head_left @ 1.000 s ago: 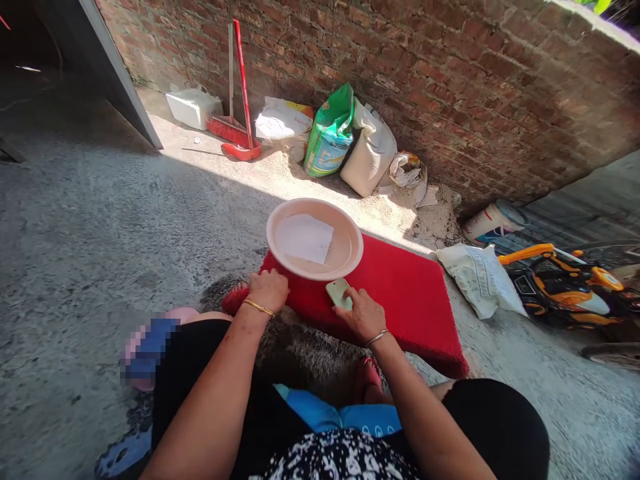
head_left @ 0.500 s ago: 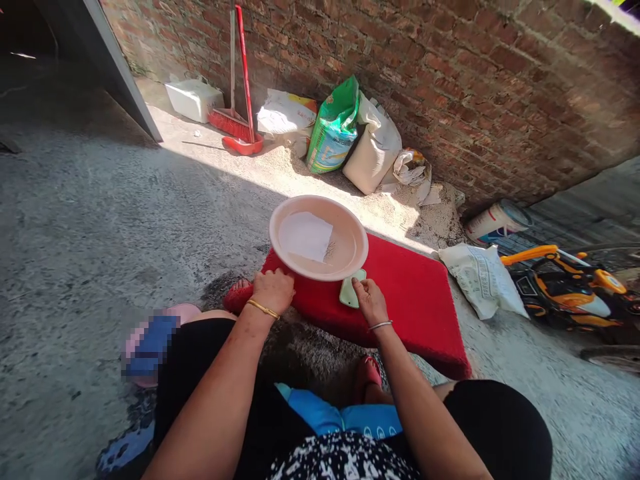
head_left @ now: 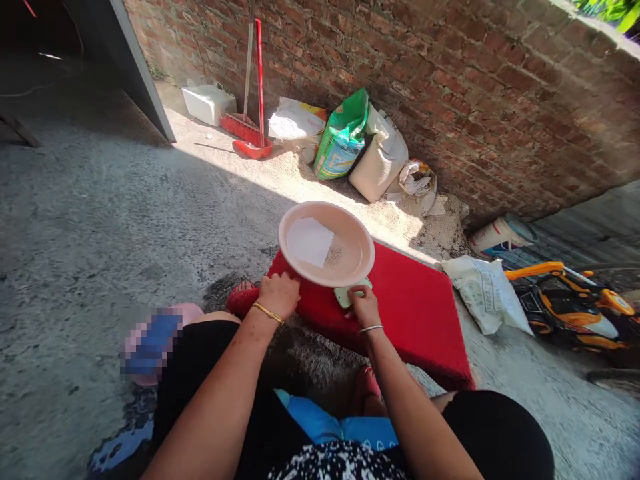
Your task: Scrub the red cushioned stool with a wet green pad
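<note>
A pale pink basin (head_left: 357, 270) with clear water stands on the red-covered bench (head_left: 415, 293). A white sheet-like patch shows inside it, and I cannot tell whether that is an object or reflected light. My right hand (head_left: 365, 305) is closed at the edge of a light green flat piece with rounded corners (head_left: 344, 297), right against the basin's near side; the basin's rim hides part of that piece. At the bench's front left, my left hand (head_left: 279, 295) is curled into a fist just below the basin. What it grips, if anything, is hidden.
A pink tub (head_left: 187, 312) with a blurred blue patch stands by my left leg. Along the brick wall are a broom (head_left: 245, 123), a dustpan (head_left: 254, 149), a green sack (head_left: 343, 137) and a white box (head_left: 209, 103). A toy digger (head_left: 575, 300) sits far right.
The green piece has turned and shifted slightly left beneath the basin's near rim, with my right hand lower beside it. My left hand stays at the bench edge. The whole view has shifted slightly.
</note>
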Demonstrator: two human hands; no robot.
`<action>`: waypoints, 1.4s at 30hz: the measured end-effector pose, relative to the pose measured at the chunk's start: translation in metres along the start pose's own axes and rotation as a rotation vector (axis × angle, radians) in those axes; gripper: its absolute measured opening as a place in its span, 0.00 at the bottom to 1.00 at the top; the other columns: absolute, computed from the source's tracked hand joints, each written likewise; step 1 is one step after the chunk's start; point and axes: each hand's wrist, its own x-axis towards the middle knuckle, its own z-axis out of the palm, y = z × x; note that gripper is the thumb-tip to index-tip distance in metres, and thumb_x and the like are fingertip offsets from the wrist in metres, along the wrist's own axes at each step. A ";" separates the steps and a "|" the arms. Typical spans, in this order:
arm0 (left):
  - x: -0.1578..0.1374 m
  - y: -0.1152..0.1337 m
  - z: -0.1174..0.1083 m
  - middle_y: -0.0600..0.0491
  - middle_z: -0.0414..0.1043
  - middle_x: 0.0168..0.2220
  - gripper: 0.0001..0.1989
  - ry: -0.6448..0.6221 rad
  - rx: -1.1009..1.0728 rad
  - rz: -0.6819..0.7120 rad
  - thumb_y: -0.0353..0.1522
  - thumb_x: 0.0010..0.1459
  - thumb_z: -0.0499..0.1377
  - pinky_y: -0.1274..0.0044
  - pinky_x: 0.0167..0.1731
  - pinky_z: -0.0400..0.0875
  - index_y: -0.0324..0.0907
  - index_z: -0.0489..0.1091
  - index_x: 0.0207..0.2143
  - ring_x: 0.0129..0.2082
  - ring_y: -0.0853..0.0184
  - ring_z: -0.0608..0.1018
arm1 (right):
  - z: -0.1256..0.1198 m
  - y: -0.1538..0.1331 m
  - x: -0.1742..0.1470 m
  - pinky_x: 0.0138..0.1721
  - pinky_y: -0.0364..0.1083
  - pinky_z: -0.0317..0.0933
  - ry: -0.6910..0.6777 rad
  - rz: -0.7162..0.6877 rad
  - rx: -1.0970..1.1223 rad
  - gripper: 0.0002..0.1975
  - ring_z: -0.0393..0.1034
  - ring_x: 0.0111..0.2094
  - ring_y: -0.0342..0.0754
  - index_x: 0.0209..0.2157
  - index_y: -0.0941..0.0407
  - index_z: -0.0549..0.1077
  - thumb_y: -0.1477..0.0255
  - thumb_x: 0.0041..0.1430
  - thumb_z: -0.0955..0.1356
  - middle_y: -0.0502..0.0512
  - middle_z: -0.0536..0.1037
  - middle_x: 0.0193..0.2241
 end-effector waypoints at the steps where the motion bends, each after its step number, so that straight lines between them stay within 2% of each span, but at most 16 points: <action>1: 0.000 0.000 0.000 0.38 0.72 0.44 0.18 -0.003 -0.001 0.002 0.37 0.57 0.56 0.64 0.41 0.67 0.37 0.72 0.46 0.46 0.51 0.74 | 0.000 -0.001 0.001 0.10 0.39 0.58 -0.011 0.009 -0.007 0.07 0.64 0.12 0.42 0.33 0.55 0.64 0.71 0.50 0.66 0.43 0.67 0.15; 10: 0.002 0.006 0.002 0.37 0.72 0.44 0.17 0.014 -0.024 -0.022 0.35 0.55 0.58 0.64 0.41 0.65 0.36 0.72 0.46 0.45 0.50 0.74 | -0.039 -0.006 0.002 0.08 0.39 0.56 -0.050 -0.022 -0.066 0.10 0.60 0.10 0.41 0.32 0.55 0.65 0.71 0.45 0.67 0.40 0.64 0.11; 15: 0.001 0.005 0.003 0.37 0.71 0.44 0.17 0.019 -0.019 -0.019 0.36 0.56 0.57 0.64 0.42 0.65 0.36 0.72 0.46 0.46 0.50 0.73 | -0.028 0.004 -0.019 0.09 0.39 0.55 -0.211 -0.059 0.083 0.17 0.60 0.11 0.40 0.34 0.54 0.64 0.63 0.41 0.68 0.39 0.65 0.15; 18: 0.002 0.006 0.003 0.36 0.71 0.43 0.17 0.016 -0.005 -0.021 0.36 0.56 0.57 0.64 0.42 0.64 0.36 0.72 0.46 0.46 0.50 0.73 | -0.025 0.014 -0.023 0.09 0.39 0.53 -0.264 -0.061 0.072 0.19 0.58 0.11 0.39 0.33 0.54 0.64 0.61 0.39 0.68 0.38 0.63 0.16; 20: 0.003 0.008 0.003 0.36 0.71 0.44 0.17 0.014 0.007 -0.028 0.35 0.57 0.56 0.64 0.42 0.64 0.36 0.72 0.46 0.46 0.50 0.73 | -0.037 0.024 -0.018 0.09 0.39 0.52 -0.240 -0.059 0.033 0.20 0.56 0.11 0.38 0.33 0.54 0.63 0.60 0.38 0.68 0.38 0.61 0.16; 24: 0.003 0.017 0.003 0.36 0.72 0.44 0.16 0.029 0.018 -0.003 0.33 0.57 0.55 0.65 0.43 0.64 0.36 0.71 0.47 0.47 0.51 0.72 | -0.082 0.045 -0.005 0.11 0.39 0.50 -0.165 -0.060 -0.072 0.20 0.55 0.12 0.38 0.32 0.53 0.64 0.59 0.37 0.69 0.38 0.59 0.15; 26: 0.001 0.025 0.003 0.37 0.73 0.44 0.16 0.031 0.015 0.045 0.33 0.57 0.56 0.65 0.44 0.64 0.36 0.72 0.46 0.48 0.51 0.72 | -0.099 0.049 -0.005 0.14 0.39 0.52 -0.136 -0.070 -0.133 0.19 0.57 0.14 0.39 0.32 0.54 0.64 0.57 0.40 0.68 0.39 0.60 0.16; 28: -0.001 0.032 0.002 0.39 0.74 0.44 0.14 0.009 0.010 0.110 0.35 0.57 0.57 0.66 0.44 0.65 0.39 0.73 0.44 0.48 0.53 0.73 | -0.105 0.045 -0.012 0.19 0.41 0.56 -0.096 -0.102 -0.278 0.18 0.61 0.18 0.42 0.33 0.54 0.65 0.55 0.46 0.66 0.43 0.62 0.18; 31: -0.005 0.040 0.000 0.43 0.74 0.46 0.14 -0.039 0.017 0.180 0.37 0.57 0.57 0.68 0.43 0.66 0.42 0.73 0.43 0.47 0.56 0.74 | -0.095 0.027 -0.029 0.29 0.45 0.62 0.014 -0.160 -0.651 0.22 0.69 0.30 0.48 0.38 0.55 0.68 0.50 0.55 0.60 0.52 0.69 0.27; 33: -0.006 0.044 0.000 0.42 0.74 0.46 0.14 -0.058 0.035 0.184 0.36 0.57 0.56 0.67 0.43 0.67 0.41 0.73 0.44 0.47 0.56 0.75 | -0.080 0.012 -0.039 0.35 0.49 0.63 0.106 -0.153 -0.879 0.27 0.71 0.37 0.53 0.43 0.55 0.68 0.47 0.56 0.58 0.58 0.70 0.35; 35: -0.006 0.047 0.001 0.41 0.74 0.45 0.14 -0.070 0.050 0.183 0.35 0.58 0.55 0.66 0.43 0.67 0.40 0.72 0.44 0.46 0.56 0.75 | -0.066 0.001 -0.045 0.36 0.50 0.63 0.167 -0.135 -1.038 0.30 0.71 0.40 0.56 0.47 0.56 0.66 0.46 0.56 0.58 0.63 0.69 0.40; 38: -0.003 0.050 0.006 0.42 0.74 0.45 0.14 -0.088 0.049 0.224 0.36 0.58 0.55 0.68 0.42 0.69 0.41 0.72 0.44 0.44 0.57 0.77 | -0.055 -0.005 -0.047 0.35 0.50 0.63 0.184 -0.149 -1.159 0.28 0.71 0.39 0.56 0.49 0.57 0.64 0.50 0.57 0.61 0.64 0.68 0.41; 42: 0.000 0.050 0.013 0.41 0.73 0.46 0.15 -0.079 0.045 0.273 0.36 0.58 0.55 0.67 0.42 0.69 0.41 0.71 0.46 0.45 0.56 0.77 | -0.054 0.002 -0.050 0.34 0.46 0.61 0.164 -0.230 -1.155 0.21 0.70 0.37 0.52 0.49 0.55 0.65 0.58 0.57 0.64 0.60 0.67 0.41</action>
